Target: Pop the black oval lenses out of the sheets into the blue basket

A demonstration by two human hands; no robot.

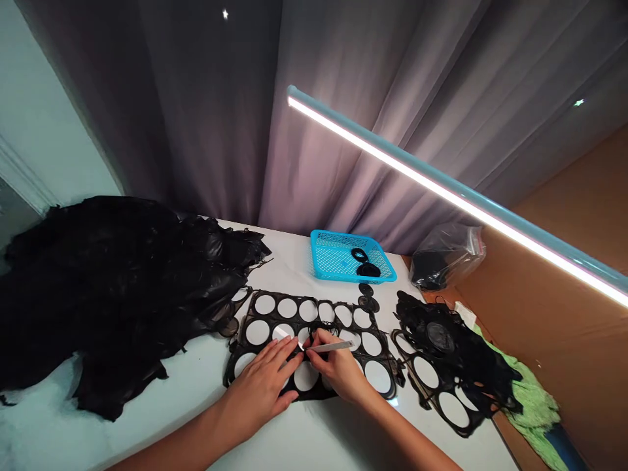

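A thin black sheet with rows of round holes (318,322) lies flat on the white table, which shows through the holes. My left hand (262,386) rests on its lower left part, palm down, fingers stretched out. Close beside those fingertips, my right hand (338,366) grips a slim white pen-shaped tool (336,345), its lower end pointing at the middle of the sheet. Fingers hide the exact tip, so its kind cannot be made out. A few dark strands bunch up just above my right fingers.
A large heap of black sheets (112,288) covers the table's left side. Behind the sheet stands a blue basket (321,269) holding black rings; black discs (367,301) lie before it. Black scraps (441,353), a clear plastic bag (444,252) and green cloth (530,399) are at right. A tube lamp (441,186) hangs overhead.
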